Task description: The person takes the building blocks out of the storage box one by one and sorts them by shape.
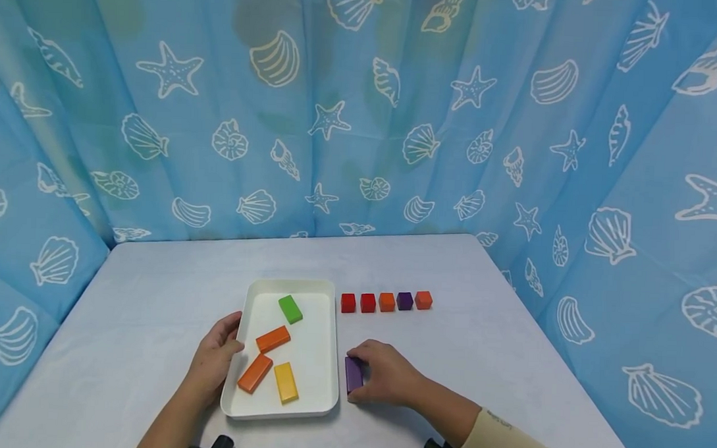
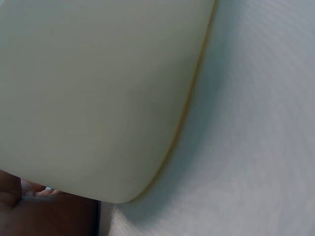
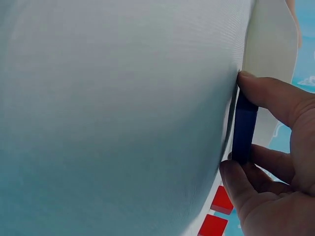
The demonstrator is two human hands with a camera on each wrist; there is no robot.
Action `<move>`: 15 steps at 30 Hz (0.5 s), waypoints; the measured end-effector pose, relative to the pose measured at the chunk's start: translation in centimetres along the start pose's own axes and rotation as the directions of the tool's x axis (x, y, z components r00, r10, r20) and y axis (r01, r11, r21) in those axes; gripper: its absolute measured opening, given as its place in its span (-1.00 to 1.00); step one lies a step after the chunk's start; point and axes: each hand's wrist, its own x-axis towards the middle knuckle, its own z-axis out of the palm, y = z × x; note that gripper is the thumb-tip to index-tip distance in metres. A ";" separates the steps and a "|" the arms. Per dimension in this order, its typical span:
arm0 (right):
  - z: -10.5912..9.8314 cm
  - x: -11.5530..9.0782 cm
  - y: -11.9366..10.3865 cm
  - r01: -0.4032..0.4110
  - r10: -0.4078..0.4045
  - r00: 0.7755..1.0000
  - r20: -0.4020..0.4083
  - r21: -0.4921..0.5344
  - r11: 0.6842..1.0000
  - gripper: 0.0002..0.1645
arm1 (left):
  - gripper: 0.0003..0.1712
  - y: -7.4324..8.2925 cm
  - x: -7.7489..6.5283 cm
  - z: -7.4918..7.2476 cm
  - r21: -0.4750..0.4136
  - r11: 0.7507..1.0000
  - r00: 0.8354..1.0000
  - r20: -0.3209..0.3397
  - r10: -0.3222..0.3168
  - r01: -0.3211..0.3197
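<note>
My right hand [image 1: 389, 373] pinches a purple rectangular block [image 1: 354, 375] by its two ends, just right of a white tray [image 1: 337, 355]. In the right wrist view the block [image 3: 244, 130] looks dark blue between the thumb and fingers, close to the table surface. My left hand [image 1: 216, 351] grips the tray's left side, with the thumb at the rim. Inside the tray lie a green block [image 1: 290, 309], an orange block [image 1: 273, 339], another orange block [image 1: 255, 373] and a yellow block [image 1: 286, 382]. The tray's outer wall [image 2: 98, 98] fills much of the left wrist view.
Behind the right hand stands a row of small cubes: a red cube [image 1: 348, 303], another red cube [image 1: 367, 303], an orange cube [image 1: 387, 302], a purple cube [image 1: 405, 301] and a red-orange cube [image 1: 424, 300]. A blue shell-patterned curtain [image 1: 350, 118] surrounds the white-covered table [image 1: 173, 277].
</note>
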 end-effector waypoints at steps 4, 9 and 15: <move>0.2 0.3 0.1 -0.009 0.009 1.000 0.011 -0.011 1.000 -0.17 | -0.19 -0.1 0.0 0.0 -0.002 1.000 1.000 -0.002 0.001 -0.001; 0.3 0.6 0.2 -0.021 0.021 0.999 0.024 -0.010 1.000 -0.17 | -0.19 -0.1 0.1 -0.1 0.000 1.000 1.000 -0.001 -0.001 0.001; 0.3 0.7 -0.1 -0.076 0.076 0.996 0.050 -0.002 0.997 -0.08 | -0.19 -0.2 0.1 -0.1 0.002 1.000 1.000 -0.001 -0.001 0.001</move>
